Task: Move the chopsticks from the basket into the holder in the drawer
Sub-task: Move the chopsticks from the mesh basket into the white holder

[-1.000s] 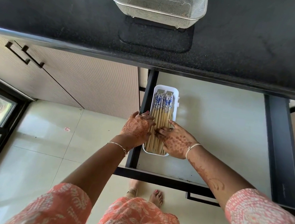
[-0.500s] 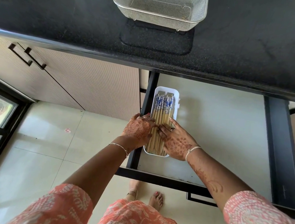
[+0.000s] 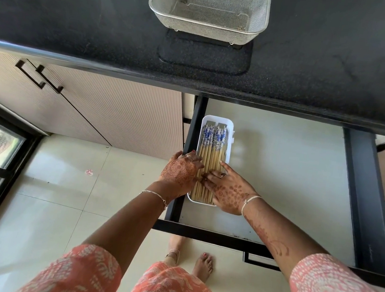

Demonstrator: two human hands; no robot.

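Observation:
Several bamboo chopsticks (image 3: 211, 148) with blue-and-white patterned ends lie side by side in a white oblong holder (image 3: 229, 138) at the left side of the pulled-out drawer (image 3: 280, 171). My left hand (image 3: 179, 172) rests on the holder's left rim, fingers touching the chopsticks. My right hand (image 3: 229, 190) lies flat with fingers spread on the near ends of the chopsticks. Neither hand grips anything. The metal mesh basket (image 3: 208, 30) stands on the black counter above and holds no chopsticks.
The black counter (image 3: 80, 23) overhangs the drawer's back. The drawer has dark metal side rails (image 3: 365, 191) and a pale floor. Cabinet doors with black handles (image 3: 38, 76) are to the left. My feet (image 3: 203, 263) stand on the tiled floor below the drawer front.
Both hands stay on the chopsticks in the holder, with the right fingers shifting slightly over them. The view has tilted a little, showing more of the basket.

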